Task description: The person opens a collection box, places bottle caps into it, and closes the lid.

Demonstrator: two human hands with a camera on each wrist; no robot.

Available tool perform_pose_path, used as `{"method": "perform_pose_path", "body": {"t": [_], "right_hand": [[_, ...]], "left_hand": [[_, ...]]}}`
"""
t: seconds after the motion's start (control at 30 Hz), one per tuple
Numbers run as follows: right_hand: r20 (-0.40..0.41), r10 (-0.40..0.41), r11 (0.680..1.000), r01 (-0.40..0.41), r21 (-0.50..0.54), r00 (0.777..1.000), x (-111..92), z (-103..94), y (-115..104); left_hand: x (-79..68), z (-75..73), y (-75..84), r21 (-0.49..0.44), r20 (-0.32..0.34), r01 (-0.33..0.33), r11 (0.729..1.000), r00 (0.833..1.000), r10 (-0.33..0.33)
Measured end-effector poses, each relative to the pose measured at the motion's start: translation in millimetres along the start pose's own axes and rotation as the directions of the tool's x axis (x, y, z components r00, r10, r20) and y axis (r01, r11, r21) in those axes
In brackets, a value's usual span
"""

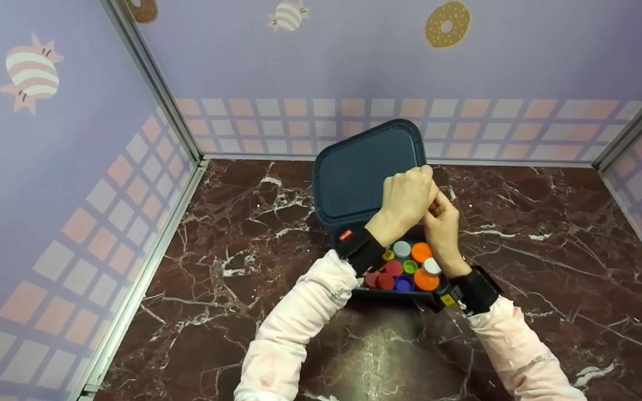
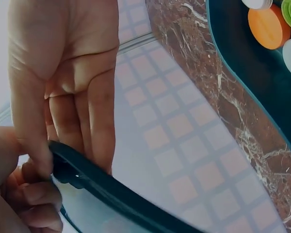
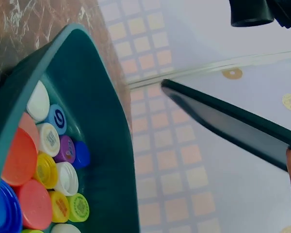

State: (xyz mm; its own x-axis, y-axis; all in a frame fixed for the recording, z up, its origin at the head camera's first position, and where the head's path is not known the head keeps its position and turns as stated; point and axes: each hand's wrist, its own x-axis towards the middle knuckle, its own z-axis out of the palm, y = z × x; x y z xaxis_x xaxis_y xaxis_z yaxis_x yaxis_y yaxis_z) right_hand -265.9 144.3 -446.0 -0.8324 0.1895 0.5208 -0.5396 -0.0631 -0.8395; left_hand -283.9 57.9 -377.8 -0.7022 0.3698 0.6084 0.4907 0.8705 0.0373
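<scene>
A dark teal lid (image 1: pixel 368 170) stands raised and tilted behind a matching plastic box (image 3: pixel 104 121). Several coloured bottle caps (image 1: pixel 421 252) lie in the box. My left hand (image 1: pixel 407 197) is at the lid's right edge, thumb on one face and fingers on the other, pinching the rim in the left wrist view. Close beside it, my right hand (image 1: pixel 442 223) has its fingers curled at the same corner of the lid. Part of that grip is hidden behind the rim. Both forearms pass over the box and cover some caps.
The box stands on a dark red marbled table (image 1: pixel 232 245). A purple patterned back wall (image 1: pixel 365 61) rises close behind the lid. Side panels with a metal strip (image 1: pixel 148 262) border the table on the left and right.
</scene>
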Motion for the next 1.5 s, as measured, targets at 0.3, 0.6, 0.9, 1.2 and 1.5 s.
{"method": "perform_pose_path", "body": {"t": [0.3, 0.6, 0.9, 1.2, 1.5], "right_hand": [[0.247, -0.031, 0.997, 0.014, 0.072, 0.968, -1, -7.7, 5], [0.189, 0.021, 0.979, -0.059, 0.196, 0.982, 7, -26.9, 24], [0.140, 0.117, 0.977, -0.139, 0.162, 0.983, 12, -44.0, 34], [0.067, 0.331, 0.944, -0.330, -0.027, 0.941, 22, -64.8, 52], [0.271, 0.620, 0.761, -0.648, 0.019, 0.736, 29, -87.1, 85]], "left_hand": [[-1.0, -13.6, -17.4, -0.095, -0.181, 0.022, 0.995, 0.983, -0.039], [-13.8, -30.8, -53.5, -0.552, -0.313, -0.015, 0.834, 0.931, -0.190], [-46.4, -22.1, -87.9, -0.877, -0.257, 0.014, 0.480, 0.831, -0.493], [-73.2, -1.3, -97.0, -0.998, -0.068, -0.046, 0.052, 0.778, -0.624], [-90.5, 12.9, -93.6, -0.972, 0.128, -0.044, -0.232, 0.730, -0.671]]}}
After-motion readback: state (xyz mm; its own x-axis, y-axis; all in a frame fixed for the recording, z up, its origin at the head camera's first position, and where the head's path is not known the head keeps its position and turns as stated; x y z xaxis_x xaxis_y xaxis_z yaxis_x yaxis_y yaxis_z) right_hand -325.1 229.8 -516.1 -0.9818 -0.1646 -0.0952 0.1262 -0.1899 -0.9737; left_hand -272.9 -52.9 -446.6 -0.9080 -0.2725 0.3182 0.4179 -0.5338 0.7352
